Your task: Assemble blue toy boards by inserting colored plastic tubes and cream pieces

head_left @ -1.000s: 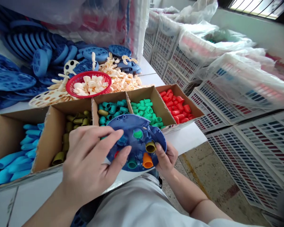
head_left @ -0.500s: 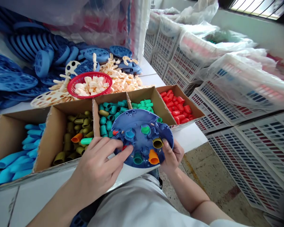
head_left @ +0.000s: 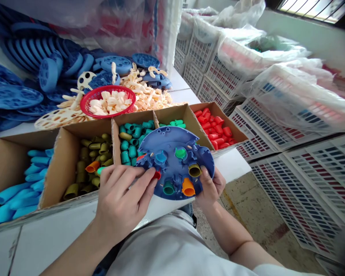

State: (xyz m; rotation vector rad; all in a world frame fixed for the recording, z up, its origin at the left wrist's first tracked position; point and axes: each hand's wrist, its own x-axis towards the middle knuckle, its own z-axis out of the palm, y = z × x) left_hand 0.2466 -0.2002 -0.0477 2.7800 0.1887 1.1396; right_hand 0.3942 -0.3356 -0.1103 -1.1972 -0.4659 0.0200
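A round dark blue plastic shell (head_left: 175, 147) is tilted above the table's front edge. My right hand (head_left: 211, 186) grips its right rim, the thumb beside an olive cap (head_left: 194, 170). My left hand (head_left: 125, 193) is at the shell's left side, its fingertips pressed on a red cap (head_left: 157, 175) seated there. Also in the shell are a light blue cap (head_left: 161, 157), a green cap (head_left: 180, 153), a teal cap (head_left: 168, 188) and an orange cap (head_left: 188, 187). My left palm and what lies under its fingers are hidden.
Cardboard compartments hold blue (head_left: 13, 195), olive (head_left: 82, 170), teal (head_left: 129, 145), green and red caps (head_left: 215, 128). Behind stand a red basket (head_left: 107, 101) of cream pieces and piled blue shells (head_left: 14, 92). White crates (head_left: 313, 172) are stacked at the right.
The shell has shifted slightly right and up and tilted a little. My left fingertips have moved back to the left, so the red cap shows more clearly.
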